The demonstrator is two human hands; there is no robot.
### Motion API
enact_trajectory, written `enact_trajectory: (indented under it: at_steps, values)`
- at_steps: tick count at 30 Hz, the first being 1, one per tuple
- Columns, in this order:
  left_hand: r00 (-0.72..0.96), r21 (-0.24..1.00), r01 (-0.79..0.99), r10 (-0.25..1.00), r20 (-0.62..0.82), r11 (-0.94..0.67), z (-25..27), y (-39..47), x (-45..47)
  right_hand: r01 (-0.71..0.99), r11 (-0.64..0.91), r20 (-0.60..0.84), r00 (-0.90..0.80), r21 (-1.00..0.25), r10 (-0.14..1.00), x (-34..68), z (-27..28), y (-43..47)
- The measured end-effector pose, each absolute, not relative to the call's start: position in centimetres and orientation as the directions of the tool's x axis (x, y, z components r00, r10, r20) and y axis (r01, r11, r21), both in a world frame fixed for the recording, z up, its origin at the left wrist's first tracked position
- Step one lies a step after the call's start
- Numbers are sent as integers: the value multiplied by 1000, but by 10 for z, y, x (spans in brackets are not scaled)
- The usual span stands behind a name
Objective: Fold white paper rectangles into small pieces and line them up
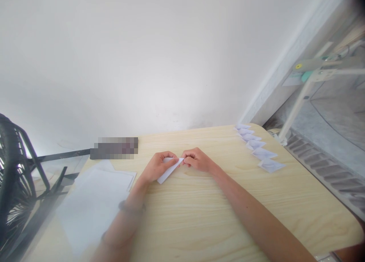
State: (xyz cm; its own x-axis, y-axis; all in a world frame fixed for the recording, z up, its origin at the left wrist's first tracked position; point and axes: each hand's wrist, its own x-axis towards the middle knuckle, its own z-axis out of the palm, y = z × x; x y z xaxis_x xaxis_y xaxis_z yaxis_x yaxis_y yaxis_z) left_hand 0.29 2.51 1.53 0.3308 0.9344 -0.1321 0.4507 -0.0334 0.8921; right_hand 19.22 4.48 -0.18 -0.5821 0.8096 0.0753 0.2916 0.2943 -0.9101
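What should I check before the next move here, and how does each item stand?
1. Left hand secure on the folded paper: ok, thumb on top.
2. Right hand at the fold: ok, fingers pinched at the paper's upper-right tip.
3. Tip creased cleanly: cannot tell, fingers partly cover it.
4. Paper boats apart from both hands: ok, lined up along the right side of the wooden table.
5. White paper sheets squarely stacked: not ok, edges and corners are offset.
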Motion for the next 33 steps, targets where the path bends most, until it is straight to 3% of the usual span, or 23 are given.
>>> enact_trajectory:
  at_steps: [12, 28, 33]
  values:
    - [304, 907, 409, 952, -37, -96, 15, 25, 4, 296, 340, 182, -453, -892, 873, 191, -4, 45]
    - [301, 933, 346, 954, -6, -103, 13, 24, 4, 238, 295, 152, -479, -925, 865, 191, 1, 44]
    - [288, 937, 330, 958, 12, -111, 13, 24, 5, 302, 341, 182, -451, -890, 874, 188, -1, 45]
